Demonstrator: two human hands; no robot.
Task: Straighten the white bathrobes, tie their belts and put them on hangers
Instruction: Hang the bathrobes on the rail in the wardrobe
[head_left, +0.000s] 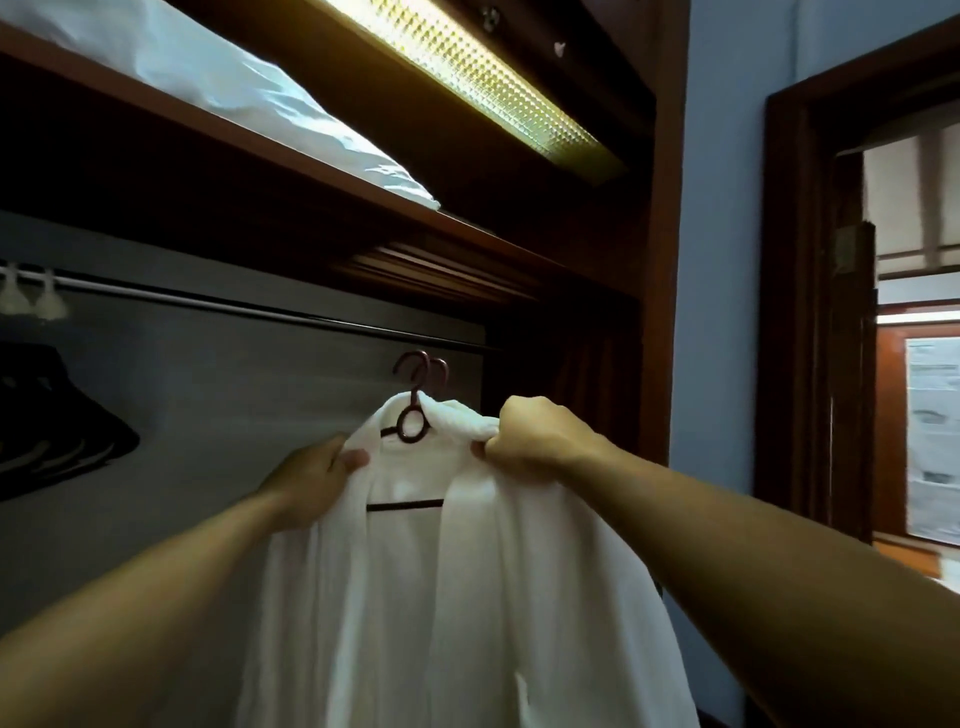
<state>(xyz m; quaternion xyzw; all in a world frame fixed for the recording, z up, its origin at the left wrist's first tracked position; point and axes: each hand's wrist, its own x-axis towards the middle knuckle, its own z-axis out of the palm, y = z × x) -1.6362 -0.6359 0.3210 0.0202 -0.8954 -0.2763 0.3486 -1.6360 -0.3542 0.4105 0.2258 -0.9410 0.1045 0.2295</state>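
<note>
Gripping the white cotton bathrobe (415, 597) by its collar, left hand (311, 478) and right hand (535, 436) lift its brown hanger (413, 415) below the metal rail (260, 309); belt unseen, hanging remains.

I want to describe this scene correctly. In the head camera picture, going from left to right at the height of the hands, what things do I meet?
Dark garment → left hand gripping the robe → hanger inside the white bathrobe → right hand gripping the collar → wardrobe side post → blue wall → door frame.
</note>
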